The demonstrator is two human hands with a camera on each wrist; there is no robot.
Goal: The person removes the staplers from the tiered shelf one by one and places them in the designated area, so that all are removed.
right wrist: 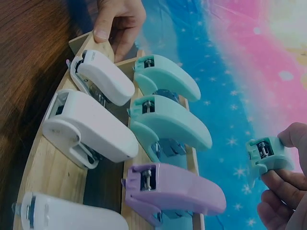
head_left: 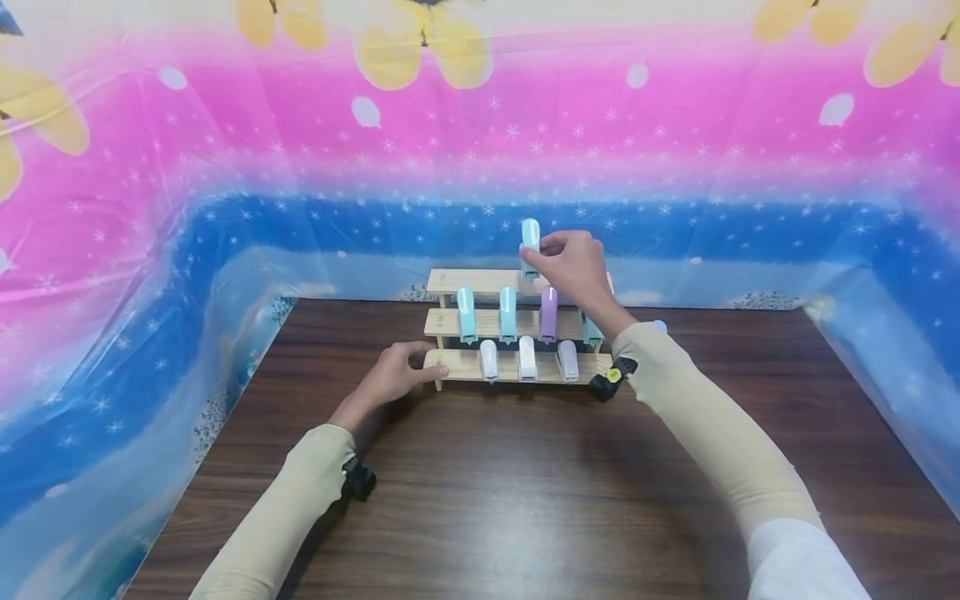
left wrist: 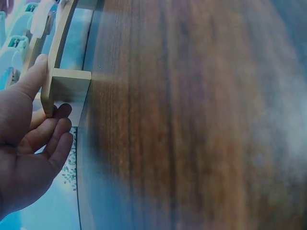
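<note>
My right hand pinches a mint-green hole punch between thumb and fingers, upright at the top tier of a three-tier wooden rack. In the right wrist view the metal pin and spring of this held punch show. With thumb on top and fingers beneath, my left hand holds the left end of the lowest shelf. Two mint punches and a purple punch stand on the middle tier; another mint punch there is partly hidden by my right wrist. Three whitish punches line the lowest tier.
The rack stands near the back edge of a dark wood-grain table. A patterned cloth backdrop rises behind it and along both sides. Beyond my right forearm a small pale-blue thing peeks out, mostly hidden.
</note>
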